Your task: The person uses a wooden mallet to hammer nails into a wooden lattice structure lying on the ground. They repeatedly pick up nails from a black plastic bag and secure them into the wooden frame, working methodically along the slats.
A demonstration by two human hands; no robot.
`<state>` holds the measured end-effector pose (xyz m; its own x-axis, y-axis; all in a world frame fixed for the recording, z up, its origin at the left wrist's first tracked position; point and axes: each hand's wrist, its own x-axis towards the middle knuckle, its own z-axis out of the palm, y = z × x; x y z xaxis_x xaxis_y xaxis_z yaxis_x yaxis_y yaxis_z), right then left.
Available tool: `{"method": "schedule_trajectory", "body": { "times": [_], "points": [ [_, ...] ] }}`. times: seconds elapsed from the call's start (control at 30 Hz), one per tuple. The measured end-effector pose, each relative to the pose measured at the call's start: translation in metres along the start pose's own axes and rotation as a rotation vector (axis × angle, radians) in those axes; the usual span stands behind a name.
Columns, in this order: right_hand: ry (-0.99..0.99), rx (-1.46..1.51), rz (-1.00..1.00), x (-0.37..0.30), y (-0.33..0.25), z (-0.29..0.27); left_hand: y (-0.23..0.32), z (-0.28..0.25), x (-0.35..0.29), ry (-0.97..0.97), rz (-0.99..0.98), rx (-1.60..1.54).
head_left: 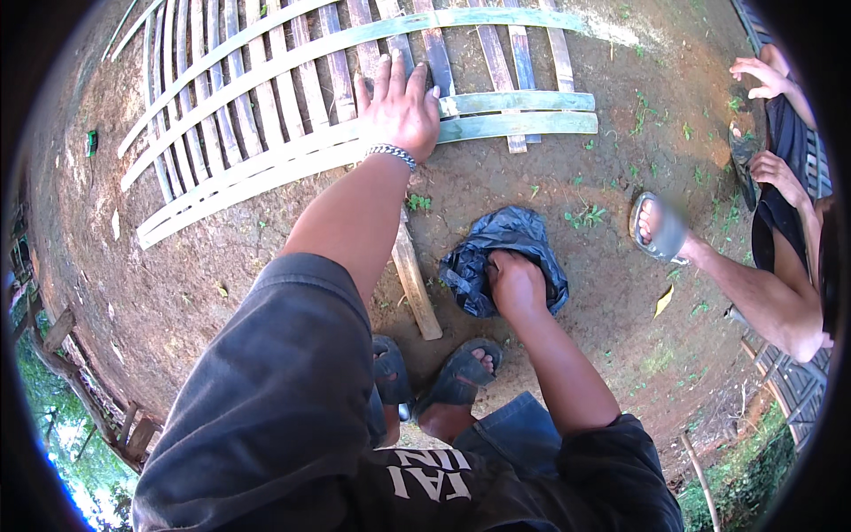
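My left hand (401, 111) lies on a lattice of bamboo slats (310, 82) on the ground, fingers stretched out and palm down, near the crossing light-green strips (519, 124). A chain bracelet (391, 154) is round that wrist. My right hand (518, 282) reaches into the mouth of a crumpled black plastic bag (503, 232) on the soil. Its fingers curl down inside; the tips, and whatever they may hold, are hidden by the hand and bag. One loose-ended bamboo slat (417, 288) points from the lattice toward my sandalled feet.
At the right sits another person, with a sandalled foot (660, 229) stretched toward the bag and hands (769, 78) near the edge of view. Below them is a woven bamboo panel (789, 390). A wooden rail (75, 390) stands at the lower left, and a yellow leaf (664, 301) lies on the soil.
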<state>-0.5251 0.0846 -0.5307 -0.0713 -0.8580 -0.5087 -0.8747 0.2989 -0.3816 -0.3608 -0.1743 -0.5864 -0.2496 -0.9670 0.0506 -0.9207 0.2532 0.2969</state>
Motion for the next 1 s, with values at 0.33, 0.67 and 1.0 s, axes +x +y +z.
{"method": "schedule_trajectory", "body": {
  "times": [0.33, 0.67, 1.0],
  "points": [
    [0.073, -0.042, 0.019, -0.008, -0.002, -0.007, -0.005, 0.004, -0.001, 0.06, 0.028, -0.026],
    [0.038, -0.173, -0.134, -0.003, 0.006, -0.014, -0.026, -0.006, -0.013, 0.261, 0.086, -0.453],
    [-0.059, -0.332, -0.203, -0.012, 0.005, -0.028, 0.022, -0.071, -0.174, 0.16, 0.28, -0.799]
  ]
}}
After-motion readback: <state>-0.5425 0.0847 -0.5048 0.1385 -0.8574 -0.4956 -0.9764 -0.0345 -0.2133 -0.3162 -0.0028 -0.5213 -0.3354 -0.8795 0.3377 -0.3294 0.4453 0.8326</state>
